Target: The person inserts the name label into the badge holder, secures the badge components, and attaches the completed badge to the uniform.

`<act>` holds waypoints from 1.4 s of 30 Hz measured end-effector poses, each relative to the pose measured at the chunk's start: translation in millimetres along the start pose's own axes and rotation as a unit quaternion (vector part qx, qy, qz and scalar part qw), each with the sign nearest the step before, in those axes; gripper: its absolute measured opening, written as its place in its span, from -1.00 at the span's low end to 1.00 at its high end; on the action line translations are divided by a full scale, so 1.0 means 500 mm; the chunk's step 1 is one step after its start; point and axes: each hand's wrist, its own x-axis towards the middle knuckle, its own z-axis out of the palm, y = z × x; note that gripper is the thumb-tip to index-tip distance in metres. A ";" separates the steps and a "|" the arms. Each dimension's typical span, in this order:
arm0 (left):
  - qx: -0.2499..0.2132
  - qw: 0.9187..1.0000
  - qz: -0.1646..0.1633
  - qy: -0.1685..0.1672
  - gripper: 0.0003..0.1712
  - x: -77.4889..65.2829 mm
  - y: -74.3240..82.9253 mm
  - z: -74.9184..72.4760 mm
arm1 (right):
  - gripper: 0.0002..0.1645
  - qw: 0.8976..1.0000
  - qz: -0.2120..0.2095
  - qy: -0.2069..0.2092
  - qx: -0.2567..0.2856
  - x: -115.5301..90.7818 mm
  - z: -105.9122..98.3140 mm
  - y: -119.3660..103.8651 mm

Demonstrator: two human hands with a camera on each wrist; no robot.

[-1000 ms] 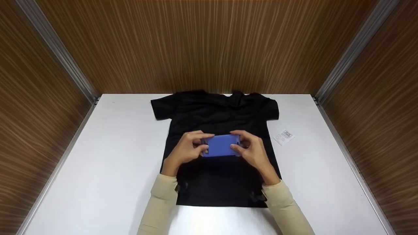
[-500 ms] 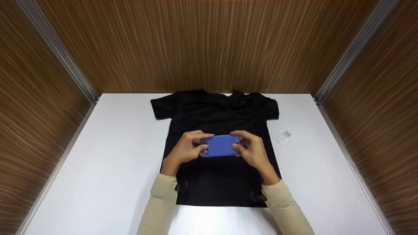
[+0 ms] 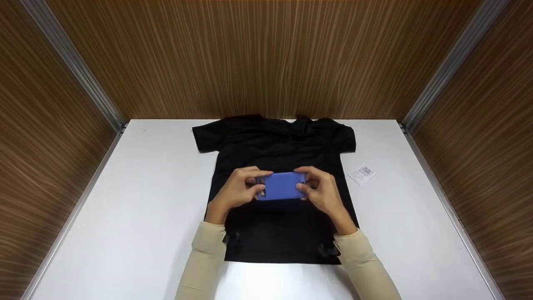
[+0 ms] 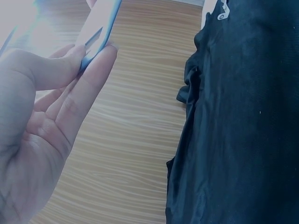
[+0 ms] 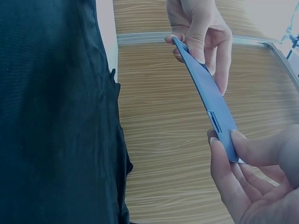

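Observation:
Both hands hold a blue phone case lengthwise, above a black short-sleeved T-shirt that lies spread out on the white table. My left hand pinches the case's left end, by its cutout, with the thumb on the near face and fingers at the top edge and behind. At the other end, my right hand pinches the case between thumb and fingers. The right wrist view shows the case nearly edge-on, thin, with a slot in its side. Part of the case also appears in the left wrist view.
A small white printed card lies right of the shirt on the white table. Wood-patterned panels enclose the back and sides, with metal rails at the corners.
Since one second ago my right thumb has slid slightly right toward the case's end. The left hand keeps its hold, and the shirt and card stay put.

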 end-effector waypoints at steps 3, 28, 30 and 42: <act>0.006 1.000 0.001 0.000 -0.48 0.000 -0.002 0.000 | -0.56 1.000 0.003 -0.002 -0.001 0.001 0.000 0.001; 0.048 0.999 0.005 0.008 -0.51 -0.002 -0.001 -0.003 | -0.58 1.000 0.012 -0.001 -0.010 -0.003 0.003 -0.003; 0.048 0.999 0.004 0.009 -0.51 -0.002 -0.001 -0.003 | -0.58 1.000 0.012 0.000 -0.009 -0.003 0.003 -0.005; 0.049 0.999 0.012 0.008 -0.51 0.000 -0.004 -0.003 | -0.59 1.000 0.008 -0.004 -0.019 -0.002 -0.001 -0.002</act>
